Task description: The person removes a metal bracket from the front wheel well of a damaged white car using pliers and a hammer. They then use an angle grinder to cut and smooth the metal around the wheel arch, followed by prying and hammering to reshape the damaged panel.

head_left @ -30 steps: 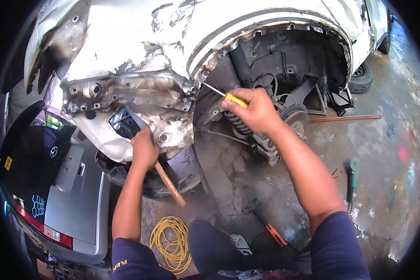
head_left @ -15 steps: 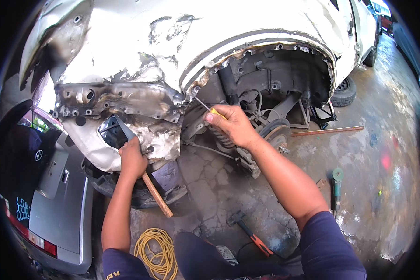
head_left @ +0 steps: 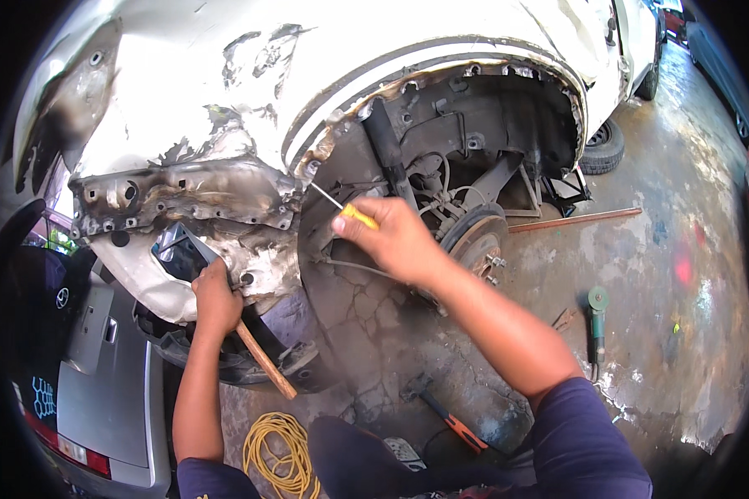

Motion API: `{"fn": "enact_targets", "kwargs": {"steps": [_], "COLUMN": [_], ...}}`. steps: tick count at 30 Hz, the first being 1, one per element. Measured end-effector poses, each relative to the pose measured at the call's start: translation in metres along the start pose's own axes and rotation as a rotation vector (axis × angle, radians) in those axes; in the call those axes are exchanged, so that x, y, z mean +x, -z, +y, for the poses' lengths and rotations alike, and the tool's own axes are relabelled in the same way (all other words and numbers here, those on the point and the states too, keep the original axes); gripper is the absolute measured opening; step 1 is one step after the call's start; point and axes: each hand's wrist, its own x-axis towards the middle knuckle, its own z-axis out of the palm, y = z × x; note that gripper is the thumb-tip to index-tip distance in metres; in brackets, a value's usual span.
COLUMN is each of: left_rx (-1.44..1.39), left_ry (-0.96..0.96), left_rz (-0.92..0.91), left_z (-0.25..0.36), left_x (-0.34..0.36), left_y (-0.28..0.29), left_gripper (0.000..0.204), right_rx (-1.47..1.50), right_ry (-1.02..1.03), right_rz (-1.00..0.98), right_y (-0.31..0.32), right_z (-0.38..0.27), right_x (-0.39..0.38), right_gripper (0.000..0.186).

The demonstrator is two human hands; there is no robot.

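Observation:
My right hand [head_left: 399, 241] is closed round the yellow handle of a screwdriver [head_left: 363, 218]. Its thin shaft points up and left, with the tip at the lower rear corner of the white car's wheel arch [head_left: 308, 166]; whether it touches cannot be told. In my left hand [head_left: 218, 301] is a hammer [head_left: 262, 359], gripped near its head. The wooden handle slants down to the right, and the dark head overlaps an opening in the bent, scorched metal panel [head_left: 266, 249] below the car's white body [head_left: 166, 75].
A bare brake disc [head_left: 478, 241] and a shock absorber [head_left: 383, 145] show inside the wheel arch. On the floor lie a yellow coiled cable [head_left: 281, 457], an orange-handled hammer [head_left: 458, 428], a green angle grinder [head_left: 597, 324] and a long rod [head_left: 578, 220]. A grey car [head_left: 100, 374] stands at left.
The whole view has shifted, moving the car leftward in the picture. My right hand has drawn slightly down from the arch corner, and more of the yellow handle shows. Both tools are still held.

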Motion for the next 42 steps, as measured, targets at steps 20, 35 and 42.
{"fn": "enact_targets", "kwargs": {"steps": [20,35,42], "left_rx": [-0.540,-0.264,-0.251], "left_ry": [0.257,0.184,0.219], "left_rz": [-0.176,-0.243,-0.220], "left_z": [-0.066,-0.024,-0.022], "left_x": [0.000,0.012,0.005], "left_y": [-0.015,0.002,0.005], "left_gripper": [0.040,0.043,0.041], "right_rx": [1.270,1.434,1.533], "right_ry": [-0.615,-0.449,-0.454], "right_rz": [0.035,-0.145,-0.187], "right_y": [-0.055,-0.049,-0.049], "right_z": [-0.082,-0.023,-0.013], "right_x": [-0.020,0.012,0.010], "right_gripper": [0.022,0.021,0.022]}}
